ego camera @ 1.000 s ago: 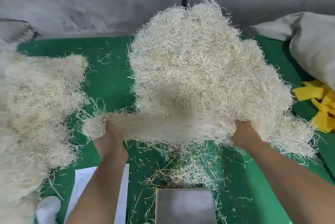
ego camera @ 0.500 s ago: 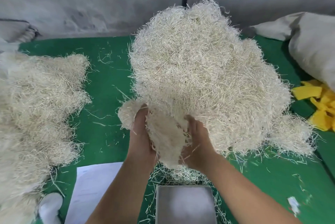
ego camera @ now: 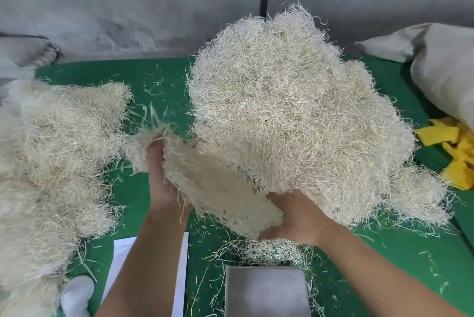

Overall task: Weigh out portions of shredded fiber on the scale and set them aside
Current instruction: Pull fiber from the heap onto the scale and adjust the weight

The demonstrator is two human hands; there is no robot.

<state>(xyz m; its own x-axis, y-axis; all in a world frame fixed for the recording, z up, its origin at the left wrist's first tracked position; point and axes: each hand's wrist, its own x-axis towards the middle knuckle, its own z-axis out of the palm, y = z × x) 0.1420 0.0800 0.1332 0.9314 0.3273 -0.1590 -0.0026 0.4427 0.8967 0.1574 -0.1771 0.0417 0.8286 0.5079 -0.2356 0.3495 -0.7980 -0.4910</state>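
In the head view, you hold a clump of shredded fiber [ego camera: 218, 186] between both hands, raised above the green table [ego camera: 159, 81] in front of you. Your left hand [ego camera: 160, 175] grips the clump's left end, fingers curled into the strands and closed on them, with loose wisps sticking up past the fingertips. Your right hand [ego camera: 297, 216] cups the clump's lower right edge from beneath, fingers bent around it and holding it. The clump spans the gap between the two hands and its far side touches the big fiber pile [ego camera: 295, 116], which sits toward the middle and far edge of the table.

A second fiber heap [ego camera: 56, 152] lies along the left edge of the table, just beside your left hand but apart from it. The scale's metal pan [ego camera: 266, 291] sits at the near edge, directly below the clump and between your forearms; it is bare metal apart from stray strands around its rim. A white sheet of paper [ego camera: 120, 260] lies flat at the near edge, left of the pan, partly under your left forearm; you can read no writing on it. Yellow cloth pieces [ego camera: 459, 152] lie at the right edge, with a grey sack [ego camera: 443, 65] behind them. No brand or label is legible anywhere.
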